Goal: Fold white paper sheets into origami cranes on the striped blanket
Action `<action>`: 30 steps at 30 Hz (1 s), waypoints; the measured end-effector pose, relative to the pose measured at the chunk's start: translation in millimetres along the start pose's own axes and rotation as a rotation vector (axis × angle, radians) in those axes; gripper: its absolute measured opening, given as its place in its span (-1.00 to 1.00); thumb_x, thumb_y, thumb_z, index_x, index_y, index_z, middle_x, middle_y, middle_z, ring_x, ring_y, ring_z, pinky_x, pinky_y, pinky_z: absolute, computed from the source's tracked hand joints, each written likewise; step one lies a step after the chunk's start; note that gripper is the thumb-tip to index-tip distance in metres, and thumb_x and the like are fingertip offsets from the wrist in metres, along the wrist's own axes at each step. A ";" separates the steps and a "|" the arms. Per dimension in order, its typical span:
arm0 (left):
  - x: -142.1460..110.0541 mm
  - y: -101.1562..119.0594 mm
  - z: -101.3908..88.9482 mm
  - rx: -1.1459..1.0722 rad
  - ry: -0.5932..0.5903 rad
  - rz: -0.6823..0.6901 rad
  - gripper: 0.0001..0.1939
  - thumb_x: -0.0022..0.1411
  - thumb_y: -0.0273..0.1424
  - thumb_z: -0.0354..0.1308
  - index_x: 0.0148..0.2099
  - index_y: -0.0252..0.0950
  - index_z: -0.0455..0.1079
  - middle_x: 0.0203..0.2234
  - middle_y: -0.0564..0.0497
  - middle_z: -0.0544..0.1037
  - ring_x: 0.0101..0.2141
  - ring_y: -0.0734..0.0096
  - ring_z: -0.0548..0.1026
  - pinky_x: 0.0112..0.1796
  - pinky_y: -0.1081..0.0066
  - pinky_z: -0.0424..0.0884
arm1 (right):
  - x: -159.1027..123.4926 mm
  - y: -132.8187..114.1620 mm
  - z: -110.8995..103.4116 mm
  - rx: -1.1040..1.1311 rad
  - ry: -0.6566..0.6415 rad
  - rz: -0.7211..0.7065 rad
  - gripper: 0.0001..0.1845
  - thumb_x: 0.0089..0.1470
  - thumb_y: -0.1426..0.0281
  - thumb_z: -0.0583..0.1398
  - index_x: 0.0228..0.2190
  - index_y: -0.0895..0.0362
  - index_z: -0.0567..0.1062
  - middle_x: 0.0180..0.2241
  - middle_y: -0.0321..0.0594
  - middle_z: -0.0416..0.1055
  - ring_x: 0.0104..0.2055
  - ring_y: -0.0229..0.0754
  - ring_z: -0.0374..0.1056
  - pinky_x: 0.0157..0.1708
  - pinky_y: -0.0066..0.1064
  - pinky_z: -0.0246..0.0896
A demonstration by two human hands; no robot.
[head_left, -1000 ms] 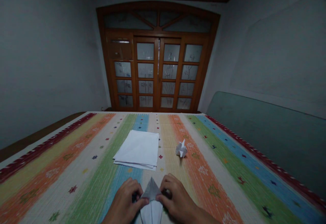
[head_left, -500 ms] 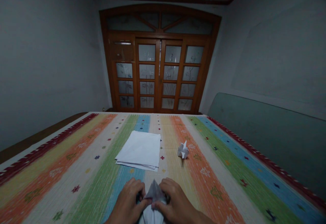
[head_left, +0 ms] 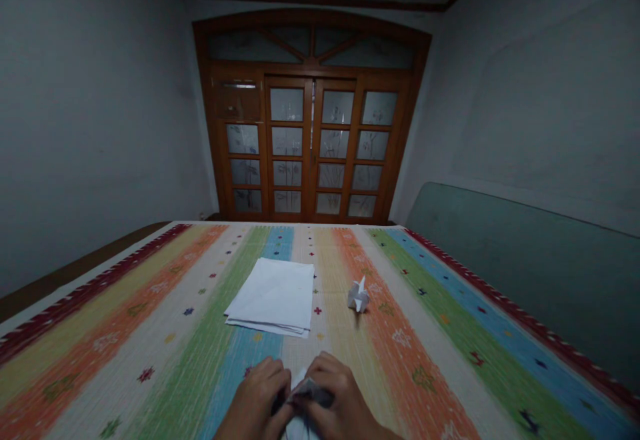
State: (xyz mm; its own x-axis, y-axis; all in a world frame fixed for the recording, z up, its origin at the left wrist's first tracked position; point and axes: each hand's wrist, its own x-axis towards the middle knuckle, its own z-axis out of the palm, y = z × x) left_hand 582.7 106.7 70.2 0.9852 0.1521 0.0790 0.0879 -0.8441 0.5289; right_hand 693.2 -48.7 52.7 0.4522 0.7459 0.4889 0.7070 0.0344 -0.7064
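A partly folded piece of white paper (head_left: 311, 392) is between my two hands at the bottom centre, close to the tablecloth. My left hand (head_left: 263, 397) grips its left side, with the fingers curled and the thumb pressed toward the middle. On the other side my right hand (head_left: 337, 397) pinches the paper, its thumb beside the left one. Both hands cover much of the paper, so its exact shape is hidden. Beyond them lies a stack of square white paper sheets (head_left: 273, 295). A small folded paper crane (head_left: 359, 296) stands to the right of the stack.
A striped, multicoloured tablecloth (head_left: 190, 340) covers the table. To the right stands a greenish panel (head_left: 500, 260) along the wall. Wooden double doors with glass panes (head_left: 313, 140) are at the far end.
The paper's pointed grey tip, upright between my hands before, is now folded down and looks flatter. My fingers have closed in around it. The stack and the crane have stayed put.
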 end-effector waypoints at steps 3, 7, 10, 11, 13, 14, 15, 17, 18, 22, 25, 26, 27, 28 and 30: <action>1.3 -0.2 -0.9 -0.014 -0.004 -0.015 -0.83 0.21 -0.51 0.22 -0.39 -0.25 0.31 -0.34 -0.01 0.52 -0.20 0.17 0.43 -0.18 0.32 0.24 | 0.1 -1.0 0.3 0.007 0.006 0.003 -0.90 0.04 0.48 0.33 -0.46 0.07 0.67 -0.44 -0.21 0.56 -0.34 -0.13 0.41 -0.32 -0.37 0.22; 1.0 0.9 -1.4 -0.020 -0.008 -0.034 -0.82 0.18 -0.51 0.24 -0.40 -0.25 0.29 -0.35 -0.01 0.51 -0.21 0.16 0.43 -0.18 0.31 0.23 | 1.1 -2.5 -0.3 0.014 0.006 0.030 -0.90 0.02 0.50 0.33 -0.48 0.09 0.65 -0.45 -0.22 0.55 -0.34 -0.13 0.43 -0.32 -0.37 0.23; 0.2 0.9 -0.7 -0.013 -0.001 -0.026 -0.82 0.20 -0.49 0.24 -0.39 -0.25 0.30 -0.36 -0.01 0.51 -0.22 0.17 0.43 -0.17 0.30 0.24 | 1.4 -2.7 -1.1 0.018 0.012 0.036 -0.95 0.05 0.43 0.34 -0.43 0.10 0.65 -0.43 -0.19 0.56 -0.31 -0.11 0.45 -0.29 -0.35 0.26; 0.0 0.4 -0.2 -0.009 0.002 -0.016 -0.83 0.21 -0.49 0.23 -0.39 -0.25 0.30 -0.37 -0.01 0.51 -0.23 0.17 0.43 -0.16 0.30 0.24 | 1.3 -2.5 -1.2 0.029 0.011 0.028 -0.95 0.06 0.40 0.35 -0.41 0.10 0.66 -0.42 -0.18 0.57 -0.31 -0.10 0.46 -0.28 -0.35 0.27; 0.0 -1.2 1.2 -0.007 0.006 0.012 -0.84 0.21 -0.49 0.22 -0.38 -0.24 0.31 -0.37 0.00 0.51 -0.23 0.18 0.43 -0.16 0.30 0.25 | 0.9 -1.7 -1.4 0.057 0.012 0.007 -0.91 0.09 0.35 0.35 -0.41 0.10 0.66 -0.42 -0.17 0.59 -0.31 -0.10 0.48 -0.27 -0.34 0.28; -0.1 -2.0 1.9 -0.009 0.010 0.023 -0.85 0.21 -0.49 0.22 -0.38 -0.24 0.31 -0.37 0.00 0.51 -0.23 0.19 0.43 -0.16 0.31 0.26 | 0.7 -1.2 -1.5 0.069 0.014 -0.005 -0.87 0.11 0.32 0.34 -0.42 0.10 0.67 -0.43 -0.16 0.60 -0.32 -0.10 0.48 -0.28 -0.34 0.28; -0.1 -2.8 2.7 -0.012 0.016 0.031 -0.85 0.21 -0.48 0.22 -0.38 -0.24 0.32 -0.36 0.00 0.51 -0.23 0.19 0.43 -0.17 0.31 0.26 | 0.5 -0.7 -1.6 0.078 0.023 -0.015 -0.84 0.13 0.31 0.33 -0.42 0.10 0.67 -0.43 -0.16 0.60 -0.33 -0.10 0.48 -0.29 -0.34 0.28; -0.7 -3.7 3.5 -0.015 0.032 0.037 -0.85 0.22 -0.46 0.23 -0.38 -0.23 0.33 -0.36 0.00 0.52 -0.22 0.18 0.43 -0.18 0.33 0.27 | 0.6 0.1 -1.9 0.087 0.044 -0.016 -0.80 0.16 0.27 0.31 -0.42 0.10 0.67 -0.44 -0.15 0.60 -0.33 -0.10 0.48 -0.30 -0.34 0.28; -1.3 -3.8 3.5 -0.017 0.039 0.038 -0.85 0.22 -0.44 0.24 -0.39 -0.24 0.34 -0.36 0.00 0.52 -0.23 0.18 0.43 -0.19 0.33 0.27 | 0.8 0.3 -2.2 0.090 0.051 -0.011 -0.79 0.16 0.26 0.31 -0.42 0.10 0.68 -0.45 -0.14 0.60 -0.34 -0.10 0.48 -0.31 -0.34 0.28; -5.3 -3.3 0.6 -0.077 0.079 0.088 -0.85 0.19 -0.32 0.33 -0.33 -0.23 0.44 -0.36 -0.01 0.55 -0.24 0.16 0.46 -0.21 0.32 0.29 | 2.3 -0.7 -4.0 0.088 0.053 0.032 -0.75 0.16 0.22 0.31 -0.45 0.10 0.66 -0.48 -0.18 0.55 -0.36 -0.12 0.45 -0.33 -0.35 0.26; -7.8 -3.8 -1.5 -0.166 0.123 0.136 -0.91 0.26 -0.34 0.26 -0.30 -0.21 0.50 -0.34 -0.04 0.58 -0.25 0.17 0.50 -0.21 0.32 0.32 | 3.0 -3.0 -5.4 0.108 0.028 0.061 -0.71 0.16 0.18 0.31 -0.46 0.11 0.67 -0.47 -0.19 0.53 -0.37 -0.14 0.42 -0.35 -0.37 0.24; -8.0 -4.2 -1.6 -0.185 0.133 0.141 -0.90 0.29 -0.37 0.22 -0.30 -0.21 0.52 -0.34 -0.04 0.59 -0.25 0.18 0.51 -0.21 0.32 0.33 | 3.2 -3.8 -5.8 0.123 0.019 0.071 -0.69 0.16 0.16 0.31 -0.46 0.11 0.67 -0.46 -0.18 0.52 -0.38 -0.15 0.41 -0.37 -0.37 0.24; -7.9 -4.5 -1.5 -0.193 0.142 0.141 -0.87 0.31 -0.40 0.19 -0.31 -0.21 0.53 -0.34 -0.04 0.60 -0.25 0.18 0.52 -0.21 0.33 0.34 | 3.2 -4.5 -6.1 0.140 0.013 0.080 -0.68 0.16 0.14 0.31 -0.46 0.12 0.66 -0.46 -0.18 0.51 -0.39 -0.16 0.41 -0.38 -0.38 0.23; -7.6 -4.9 -1.1 -0.194 0.148 0.139 -0.85 0.31 -0.42 0.18 -0.32 -0.20 0.53 -0.35 -0.04 0.61 -0.25 0.19 0.53 -0.21 0.33 0.35 | 3.1 -4.8 -6.3 0.155 0.009 0.086 -0.66 0.16 0.13 0.31 -0.45 0.13 0.66 -0.46 -0.18 0.51 -0.40 -0.16 0.40 -0.39 -0.39 0.23; -6.4 -5.6 -0.1 -0.183 0.163 0.132 -0.84 0.31 -0.42 0.18 -0.34 -0.21 0.52 -0.38 -0.03 0.61 -0.27 0.19 0.53 -0.23 0.34 0.36 | 2.1 -4.1 -6.6 0.164 0.006 0.084 -0.66 0.17 0.13 0.30 -0.44 0.13 0.65 -0.45 -0.19 0.50 -0.40 -0.16 0.40 -0.39 -0.39 0.24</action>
State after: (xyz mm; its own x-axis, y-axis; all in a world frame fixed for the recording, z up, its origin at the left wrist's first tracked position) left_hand 575.9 110.5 66.9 0.9485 0.1403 0.2840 -0.0818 -0.7577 0.6475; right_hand 694.8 -51.6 59.9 0.5095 0.7470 0.4271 0.5688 0.0801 -0.8186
